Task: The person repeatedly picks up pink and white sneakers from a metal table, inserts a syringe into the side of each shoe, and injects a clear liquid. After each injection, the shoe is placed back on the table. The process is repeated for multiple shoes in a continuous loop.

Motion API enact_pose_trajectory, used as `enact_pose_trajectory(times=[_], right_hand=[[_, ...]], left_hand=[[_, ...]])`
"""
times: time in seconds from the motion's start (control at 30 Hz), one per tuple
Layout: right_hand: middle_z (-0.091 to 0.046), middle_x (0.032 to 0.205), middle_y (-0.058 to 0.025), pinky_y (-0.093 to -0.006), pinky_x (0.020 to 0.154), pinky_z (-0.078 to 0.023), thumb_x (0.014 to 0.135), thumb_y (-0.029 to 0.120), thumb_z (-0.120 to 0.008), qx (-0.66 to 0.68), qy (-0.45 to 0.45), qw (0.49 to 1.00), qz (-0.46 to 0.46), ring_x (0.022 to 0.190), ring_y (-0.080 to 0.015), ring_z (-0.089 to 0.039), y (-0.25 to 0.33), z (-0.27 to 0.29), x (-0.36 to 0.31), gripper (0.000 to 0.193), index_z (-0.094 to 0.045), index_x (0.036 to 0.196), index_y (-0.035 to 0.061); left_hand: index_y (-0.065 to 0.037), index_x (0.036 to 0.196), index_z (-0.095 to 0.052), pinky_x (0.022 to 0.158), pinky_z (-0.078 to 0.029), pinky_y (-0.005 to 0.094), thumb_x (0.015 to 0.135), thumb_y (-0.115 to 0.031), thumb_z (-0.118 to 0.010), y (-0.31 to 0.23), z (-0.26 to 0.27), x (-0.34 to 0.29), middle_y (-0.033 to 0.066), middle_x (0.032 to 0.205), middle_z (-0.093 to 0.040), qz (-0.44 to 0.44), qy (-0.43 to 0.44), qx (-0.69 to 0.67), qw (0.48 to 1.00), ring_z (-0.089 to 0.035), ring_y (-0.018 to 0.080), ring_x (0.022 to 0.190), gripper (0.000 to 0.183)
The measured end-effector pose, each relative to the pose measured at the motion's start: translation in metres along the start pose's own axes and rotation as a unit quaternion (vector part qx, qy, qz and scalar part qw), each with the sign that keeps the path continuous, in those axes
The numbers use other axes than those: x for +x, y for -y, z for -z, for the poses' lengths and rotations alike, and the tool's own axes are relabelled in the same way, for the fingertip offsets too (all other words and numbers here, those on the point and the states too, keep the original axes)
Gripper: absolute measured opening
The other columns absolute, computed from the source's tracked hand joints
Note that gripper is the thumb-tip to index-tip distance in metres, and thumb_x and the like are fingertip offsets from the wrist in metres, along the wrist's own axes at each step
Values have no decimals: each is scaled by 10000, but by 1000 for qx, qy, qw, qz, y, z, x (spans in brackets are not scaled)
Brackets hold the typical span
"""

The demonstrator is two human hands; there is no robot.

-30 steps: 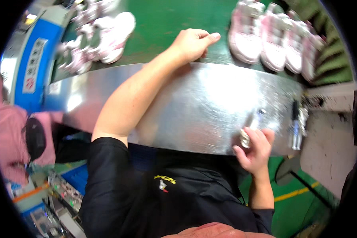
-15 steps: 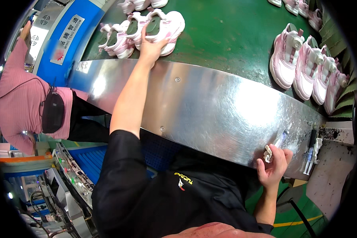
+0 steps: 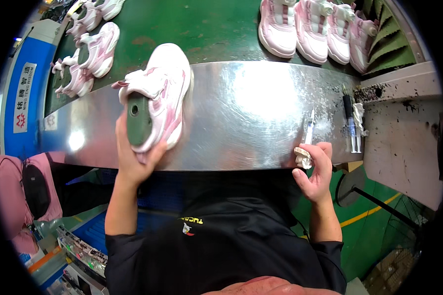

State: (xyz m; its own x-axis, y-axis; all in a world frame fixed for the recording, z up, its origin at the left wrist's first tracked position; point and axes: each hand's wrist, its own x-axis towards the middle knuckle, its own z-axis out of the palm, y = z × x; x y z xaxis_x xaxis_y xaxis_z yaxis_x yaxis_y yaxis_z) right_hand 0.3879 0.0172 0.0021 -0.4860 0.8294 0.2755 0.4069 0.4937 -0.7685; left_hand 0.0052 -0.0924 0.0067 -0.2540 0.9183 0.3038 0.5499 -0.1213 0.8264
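My left hand (image 3: 135, 160) grips a pink and white sneaker (image 3: 168, 73) by its heel, tilted toe-up over the metal ledge. A dark green insert with a round hole fills the shoe's opening. At the ledge's near edge, my right hand (image 3: 317, 172) pinches a crumpled white wad (image 3: 303, 158), perhaps tissue or cloth. A clear syringe (image 3: 309, 130) with a thin tip extends beyond those fingers; whether they also hold it, I cannot tell. Farther right lie a dark-barrelled syringe (image 3: 350, 118) and another crumpled white scrap (image 3: 359, 118).
The metal ledge (image 3: 221, 113) borders a green surface (image 3: 206, 29). More pink and white sneakers stand at the far left (image 3: 101, 49) and far right (image 3: 311, 29). Green flaps (image 3: 391, 39) hang at the right. A person in pink (image 3: 10, 191) is at the left, beside a blue machine (image 3: 37, 59).
My left hand has lifted one sneaker from the left group and brought it nearer over the ledge. My right hand still holds the white wad. The view has turned.
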Motion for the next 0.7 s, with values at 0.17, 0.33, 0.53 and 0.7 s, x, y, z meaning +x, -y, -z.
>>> enact_pose_trajectory(times=[0.17, 0.33, 0.53, 0.7], right_hand=[[-595, 911, -87, -292, 747, -390, 712, 265, -693, 143, -25, 985, -90, 809, -173, -461, -2, 15, -33, 486, -577, 1100, -5], [-628, 989, -123, -279, 824, -464, 774, 295, -672, 291, -19, 938, -187, 897, -177, -609, 7, 16, -41, 546, -528, 1142, -82], [-639, 935, -140, -291, 780, -492, 763, 323, -696, 277, -21, 953, -119, 847, -192, -635, 25, 14, -43, 570, -535, 1126, -87], [-620, 869, -138, -296, 684, -492, 715, 411, -767, 361, 2, 931, -45, 765, -214, -626, 45, 12, -5, 629, -551, 1083, -51]], left_hand=[[-20, 1400, -196, 761, -566, 380, 714, -96, -682, -8, 10, 26, 185, 1267, -376, 125, -5, -320, 939, -573, 274, 997, 844], [30, 1206, -505, 712, -484, 233, 912, -275, -532, 75, 15, 106, 70, 972, -569, 216, 41, -199, 955, -587, 150, 882, 424], [4, 1054, -493, 777, -490, 284, 860, -249, -621, 30, -19, 133, 87, 1012, -581, 228, 52, -250, 940, -591, 151, 887, 344], [30, 1172, -447, 848, -508, 337, 763, -118, -669, -24, -33, 116, 136, 1065, -587, 115, 70, -502, 854, -611, 201, 946, 488]])
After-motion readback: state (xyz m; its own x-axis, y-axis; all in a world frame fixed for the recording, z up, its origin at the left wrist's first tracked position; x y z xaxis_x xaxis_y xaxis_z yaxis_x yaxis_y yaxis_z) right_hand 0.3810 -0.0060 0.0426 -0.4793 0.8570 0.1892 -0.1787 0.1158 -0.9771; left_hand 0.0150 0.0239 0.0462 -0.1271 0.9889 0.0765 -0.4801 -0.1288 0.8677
